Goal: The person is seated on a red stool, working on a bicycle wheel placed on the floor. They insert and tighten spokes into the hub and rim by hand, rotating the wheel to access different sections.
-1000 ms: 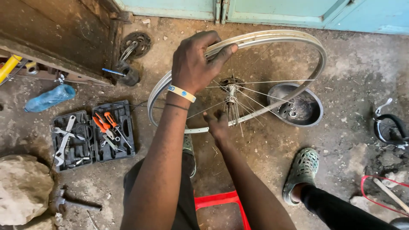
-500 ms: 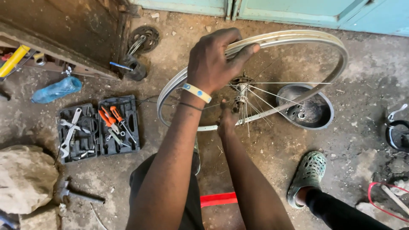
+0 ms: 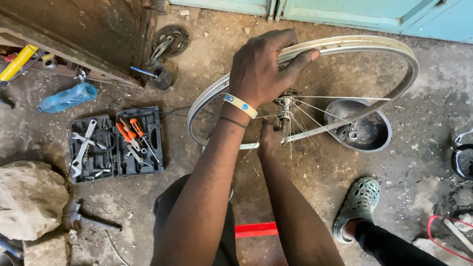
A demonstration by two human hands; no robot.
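Left hand clamps the top of the bicycle wheel rim standing on the concrete floor, right hand looks pinched at the hub, fingers hidden; risk: slack grip lets the wheel roll, bending loose spokes.

The wheel rim is bare silvery metal, dulled and scuffed, with thin shiny wire spokes. The bowl beside it is dark, matt metal. The tool case is black moulded plastic. The floor is rough, dusty concrete; the clog is perforated green rubber.
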